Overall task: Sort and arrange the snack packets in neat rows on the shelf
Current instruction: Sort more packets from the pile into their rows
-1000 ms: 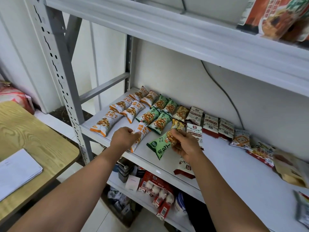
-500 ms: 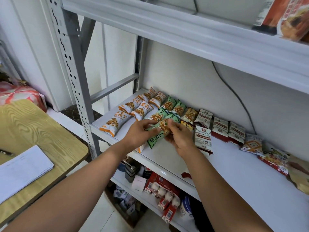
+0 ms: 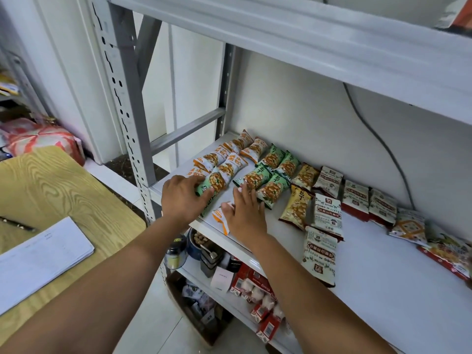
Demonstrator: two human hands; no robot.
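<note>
Snack packets lie in rows on the white shelf [image 3: 383, 282]: orange packets [image 3: 231, 155] at the left, green packets [image 3: 270, 175] beside them, yellow packets [image 3: 296, 206], then white-and-brown packets [image 3: 328, 217] to the right. My left hand [image 3: 180, 200] grips a green packet [image 3: 213, 183] at its near end, over the front of the orange row. My right hand [image 3: 246, 215] lies flat with straight fingers on an orange packet [image 3: 220, 218] at the shelf's front edge, fingertips touching the green row.
The grey shelf post [image 3: 122, 98] stands left of my hands, the upper shelf beam [image 3: 306, 39] overhead. More mixed packets [image 3: 408, 227] lie far right. A wooden table [image 3: 63, 190] with papers [image 3: 38, 261] is at the left. Jars and red packs [image 3: 255, 290] fill the lower shelf.
The green packet passed from my right hand into my left and moved left toward the orange row. My right hand let go and came down flat on the orange packet.
</note>
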